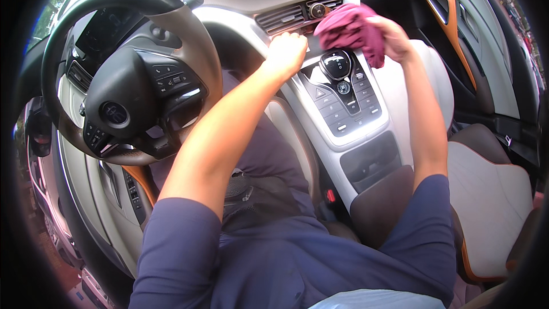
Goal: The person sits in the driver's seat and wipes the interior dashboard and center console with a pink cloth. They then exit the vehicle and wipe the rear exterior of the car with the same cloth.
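My right hand grips a bunched maroon cloth. The cloth hangs in front of the right end of the dashboard air vents, beside a round vent knob, and partly covers that area. With fingers curled, my left hand is at the front of the centre console, just below the vents. Its fingertips are turned away, so whether it holds something is hidden. Between and below my hands stands the gear selector, on a console panel of dark buttons with a silver surround.
To the left is the steering wheel, close to my left forearm. The cup holder recess and a dark armrest lie behind the button panel. A light passenger seat is on the right, with a door with an orange handle trim beyond.
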{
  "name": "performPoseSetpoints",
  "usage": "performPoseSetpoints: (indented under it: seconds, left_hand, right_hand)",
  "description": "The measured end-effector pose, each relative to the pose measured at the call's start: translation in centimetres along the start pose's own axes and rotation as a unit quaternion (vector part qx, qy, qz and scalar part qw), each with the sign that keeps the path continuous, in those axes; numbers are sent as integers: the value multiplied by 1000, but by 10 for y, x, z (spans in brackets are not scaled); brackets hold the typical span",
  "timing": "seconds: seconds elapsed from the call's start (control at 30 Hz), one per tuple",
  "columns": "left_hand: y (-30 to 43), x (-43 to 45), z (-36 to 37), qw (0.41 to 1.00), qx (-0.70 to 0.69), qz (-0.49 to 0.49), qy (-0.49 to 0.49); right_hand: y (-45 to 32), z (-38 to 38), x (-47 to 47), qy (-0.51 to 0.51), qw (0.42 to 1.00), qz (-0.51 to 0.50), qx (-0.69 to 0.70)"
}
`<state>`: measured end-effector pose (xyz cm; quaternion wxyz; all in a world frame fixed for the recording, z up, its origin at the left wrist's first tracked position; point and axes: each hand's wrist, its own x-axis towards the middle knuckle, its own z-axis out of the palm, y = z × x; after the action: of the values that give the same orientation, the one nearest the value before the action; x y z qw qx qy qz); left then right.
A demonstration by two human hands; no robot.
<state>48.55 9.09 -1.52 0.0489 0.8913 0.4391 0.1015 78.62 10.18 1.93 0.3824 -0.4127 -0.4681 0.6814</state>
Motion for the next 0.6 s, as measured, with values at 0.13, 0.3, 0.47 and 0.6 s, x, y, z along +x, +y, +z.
performPoseSetpoints:
  seconds: [0.13,0.3,0.47,0.6]
  left_hand:
    - [6,-12,-13,989,43,-73,-123]
    - [18,7,-4,971,57,-21,-230]
    - [1,44,21,966,-18,-22,-258]
    - [-14,58,42,973,-168,27,-154]
  right_hand:
    - [-22,-59,-81,-36,933,-249,258]
    - [-29,-75,-151,26,884,-367,289]
    - [-11,-51,-153,35,901,-316,296]
    - [-4,-20,-134,86,904,-284,306]
